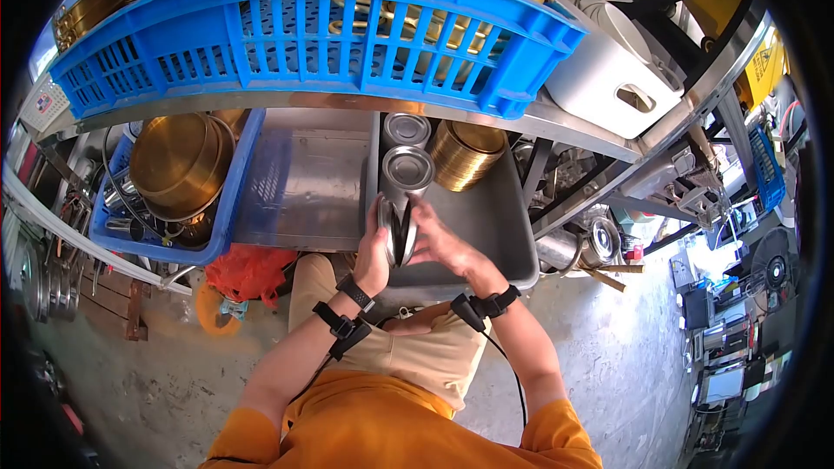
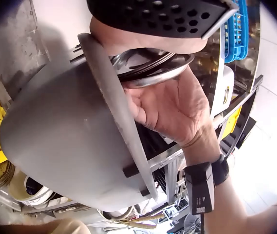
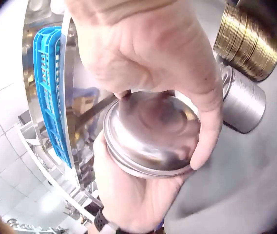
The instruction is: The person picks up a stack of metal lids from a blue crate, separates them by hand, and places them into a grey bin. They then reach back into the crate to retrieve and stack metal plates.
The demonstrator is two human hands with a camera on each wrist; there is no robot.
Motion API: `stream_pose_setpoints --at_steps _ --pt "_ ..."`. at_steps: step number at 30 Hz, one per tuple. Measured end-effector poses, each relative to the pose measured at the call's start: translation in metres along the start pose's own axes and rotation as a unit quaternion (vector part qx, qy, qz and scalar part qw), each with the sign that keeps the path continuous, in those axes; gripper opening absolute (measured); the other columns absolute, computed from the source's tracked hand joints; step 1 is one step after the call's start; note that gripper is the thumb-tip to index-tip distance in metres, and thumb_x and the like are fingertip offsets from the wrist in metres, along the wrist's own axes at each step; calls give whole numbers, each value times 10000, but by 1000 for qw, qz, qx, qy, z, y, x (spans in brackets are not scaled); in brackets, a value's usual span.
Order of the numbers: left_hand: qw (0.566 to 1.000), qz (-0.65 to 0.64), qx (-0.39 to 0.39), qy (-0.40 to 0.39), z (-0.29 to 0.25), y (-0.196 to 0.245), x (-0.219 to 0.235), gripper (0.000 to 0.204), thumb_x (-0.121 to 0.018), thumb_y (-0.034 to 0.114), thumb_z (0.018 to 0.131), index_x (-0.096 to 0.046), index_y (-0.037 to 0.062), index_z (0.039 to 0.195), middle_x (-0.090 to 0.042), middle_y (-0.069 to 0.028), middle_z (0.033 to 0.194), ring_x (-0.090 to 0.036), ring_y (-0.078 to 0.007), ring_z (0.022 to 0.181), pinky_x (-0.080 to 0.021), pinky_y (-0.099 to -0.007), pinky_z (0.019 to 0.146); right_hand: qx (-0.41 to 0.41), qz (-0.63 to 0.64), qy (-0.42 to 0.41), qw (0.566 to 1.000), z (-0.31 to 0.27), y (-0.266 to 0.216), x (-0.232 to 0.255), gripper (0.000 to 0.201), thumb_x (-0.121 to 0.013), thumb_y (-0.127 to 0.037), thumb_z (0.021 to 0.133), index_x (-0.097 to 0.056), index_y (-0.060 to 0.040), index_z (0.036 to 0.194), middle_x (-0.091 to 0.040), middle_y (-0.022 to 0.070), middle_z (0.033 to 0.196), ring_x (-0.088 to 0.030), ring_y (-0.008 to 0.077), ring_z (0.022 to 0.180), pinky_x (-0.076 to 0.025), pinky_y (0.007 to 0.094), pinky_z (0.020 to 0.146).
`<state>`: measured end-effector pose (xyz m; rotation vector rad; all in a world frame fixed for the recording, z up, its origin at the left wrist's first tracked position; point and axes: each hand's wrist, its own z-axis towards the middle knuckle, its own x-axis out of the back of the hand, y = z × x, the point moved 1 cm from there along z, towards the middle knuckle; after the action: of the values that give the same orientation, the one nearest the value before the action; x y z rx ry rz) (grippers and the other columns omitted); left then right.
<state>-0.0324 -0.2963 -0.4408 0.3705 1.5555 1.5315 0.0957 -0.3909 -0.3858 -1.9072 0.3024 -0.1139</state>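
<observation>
Between my hands are several round, shallow stainless steel dishes (image 1: 388, 239), tilted on edge with a narrow V-shaped gap between them in the head view. My left hand (image 1: 373, 254) holds them from the left; in the right wrist view its palm lies under the dishes. My right hand (image 3: 148, 44) curves over the domed silver dish (image 3: 153, 139), its thumb and fingers at the rim. Just beyond the hands, a stack of silver dishes (image 1: 408, 169) stands in a grey tub (image 1: 486, 247), with another silver stack (image 1: 407, 128) behind it.
A brass-coloured stack (image 1: 467, 156) stands in the tub's back part. Left of the tub are a metal tray (image 1: 304, 182) and a blue basket (image 1: 204, 252) of pots. Above, a shelf carries a large blue crate (image 1: 304, 61) and a white bin (image 1: 608, 104).
</observation>
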Motion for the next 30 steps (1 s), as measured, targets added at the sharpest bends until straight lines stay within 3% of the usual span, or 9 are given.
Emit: stream_pose_setpoints --at_steps 4,6,10,12,20,22,23,25,30 --pt "999 -17 -20 21 1 -26 11 766 -375 461 981 -189 46 1597 -406 -192 1537 -373 -268 1434 -242 -358 1189 100 27 180 978 4 -39 33 789 -549 -539 988 -159 -155 1556 -496 249 1313 -659 318 962 -596 452 844" --pt "999 22 -24 14 1 -28 14 746 -416 431 965 -202 118 1608 -467 -82 1441 -543 -208 1189 -425 -349 1044 199 48 212 956 23 -41 49 765 -632 -429 975 -193 -111 1515 -524 221 1283 -665 299 1007 -581 412 883" --pt "999 30 -34 14 1 -25 13 742 -417 406 958 -204 119 1607 -477 -78 1424 -562 -218 1164 -432 -348 1040 285 -85 239 924 71 -4 86 742 -719 -289 920 -265 -50 1456 -561 228 1274 -662 344 1096 -554 414 946" --pt "1000 27 -2 10 -1 -25 14 787 -370 491 975 -201 30 1590 -367 -189 1570 -361 -298 1448 -250 -361 1182 270 -487 311 770 69 14 82 720 -749 -228 863 -361 -8 1428 -580 263 1288 -625 413 1166 -515 443 997" --pt "999 38 2 -6 -1 -23 13 796 -378 483 971 -190 11 1585 -351 -211 1575 -350 -314 1460 -256 -366 1184 202 -471 279 812 45 7 63 602 -704 -327 898 -517 -4 1370 -616 322 1241 -636 469 1103 -517 471 974" --pt "999 41 -2 -9 -1 -15 9 795 -382 479 973 -190 6 1583 -355 -219 1570 -358 -319 1455 -263 -367 1181 60 -360 155 918 36 1 51 729 -568 -606 957 -533 -6 1368 -675 282 1083 -697 406 991 -562 439 896" --pt "996 81 -31 -9 -3 -6 6 791 -393 471 975 -193 4 1581 -352 -225 1570 -363 -332 1452 -275 -380 1179 59 -360 156 918 29 -4 43 729 -568 -606 957 -533 -6 1368 -675 282 1083 -697 406 991 -562 439 896" --pt "991 122 -59 -9 -2 1 4 786 -404 463 977 -197 1 1579 -350 -232 1570 -367 -345 1448 -287 -392 1176 -46 -217 19 975 14 -11 20 944 -361 -804 927 -447 -25 1454 -663 253 1066 -713 335 935 -593 406 832" --pt "967 221 -110 -58 -1 5 3 767 -435 426 981 -211 -6 1573 -360 -264 1547 -385 -398 1425 -328 -448 1156 -82 -79 -38 993 1 -11 -2 997 -304 -823 922 -220 -62 1562 -617 252 1109 -698 312 933 -608 420 840"
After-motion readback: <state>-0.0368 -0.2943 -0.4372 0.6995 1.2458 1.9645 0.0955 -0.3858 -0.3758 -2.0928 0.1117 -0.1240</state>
